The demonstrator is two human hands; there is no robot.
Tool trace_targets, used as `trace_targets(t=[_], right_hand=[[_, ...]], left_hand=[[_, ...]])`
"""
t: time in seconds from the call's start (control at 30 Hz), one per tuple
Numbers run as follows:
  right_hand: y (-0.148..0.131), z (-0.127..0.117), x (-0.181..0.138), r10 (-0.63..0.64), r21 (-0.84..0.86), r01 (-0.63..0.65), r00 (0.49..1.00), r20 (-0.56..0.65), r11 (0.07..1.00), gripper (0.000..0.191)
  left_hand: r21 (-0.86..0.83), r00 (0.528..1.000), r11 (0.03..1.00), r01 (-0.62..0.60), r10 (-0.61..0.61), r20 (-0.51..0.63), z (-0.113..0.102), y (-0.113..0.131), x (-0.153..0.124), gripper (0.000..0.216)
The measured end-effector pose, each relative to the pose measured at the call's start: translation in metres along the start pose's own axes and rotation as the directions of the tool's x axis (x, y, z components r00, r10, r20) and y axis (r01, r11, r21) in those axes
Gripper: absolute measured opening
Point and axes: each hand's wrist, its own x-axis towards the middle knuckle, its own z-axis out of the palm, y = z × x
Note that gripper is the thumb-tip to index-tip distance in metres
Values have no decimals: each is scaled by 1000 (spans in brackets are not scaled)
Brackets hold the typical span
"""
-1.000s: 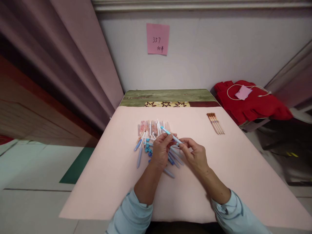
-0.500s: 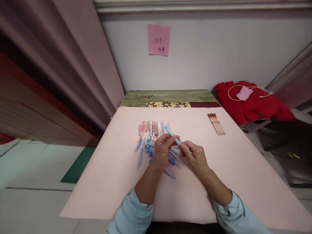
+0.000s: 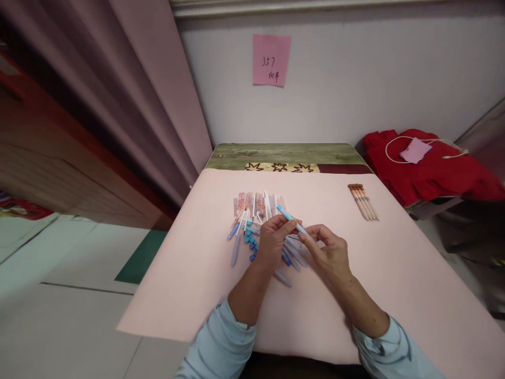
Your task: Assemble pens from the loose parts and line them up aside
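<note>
My left hand (image 3: 275, 242) pinches a light blue pen (image 3: 291, 219) near its middle, the pen slanting up to the left. My right hand (image 3: 330, 252) has its fingertips closed on the pen's lower right end. Both hands hover just above a heap of pen parts (image 3: 256, 223): blue barrels, small blue caps, clear pinkish tubes and thin white refills, spread on the pink sheet (image 3: 394, 263) that covers the table.
A small row of orange-and-white pens (image 3: 363, 201) lies at the sheet's far right. Beyond the sheet shows a green patterned tabletop (image 3: 284, 153). A red cloth (image 3: 430, 168) with a white cord sits to the right, a curtain (image 3: 130, 89) to the left.
The view has swung left, so everything sits further right in frame. My hands keep hold of the blue pen, and my right fingers have shifted slightly along its end.
</note>
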Motion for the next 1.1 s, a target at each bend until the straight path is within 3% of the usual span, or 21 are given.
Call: trace_targets(t=[0.2,0.53,0.77,0.87,0.93,1.03,1.1], right_hand=[[-2,-4,1,33,169,-63,984,173,984,30],[-3,-2,3,10,174,-56,966,257,983,37],[4,4,5,17,162,-45,986,168,986,28],[8,3,8,-13,105,1,994,107,994,25],[9,0,11,-28,83,23,998,60,996,24],[9,-3,13,-34,108,33,999,3,994,26],[8,-4,13,-3,182,5,1000,-11,983,28]], left_hand=[[41,999,999,-17,15,52,-3,0,-1,21],[61,999,998,-21,19,26,-3,1,0,21],[201,993,977,-67,84,-79,-4,-7,7,22],[292,985,952,-88,128,-118,-4,5,5,21],[347,951,927,-143,226,-211,-12,22,2,21],[497,811,817,-292,487,-323,-41,53,-10,20],[670,764,699,-249,568,-308,-65,66,-22,18]])
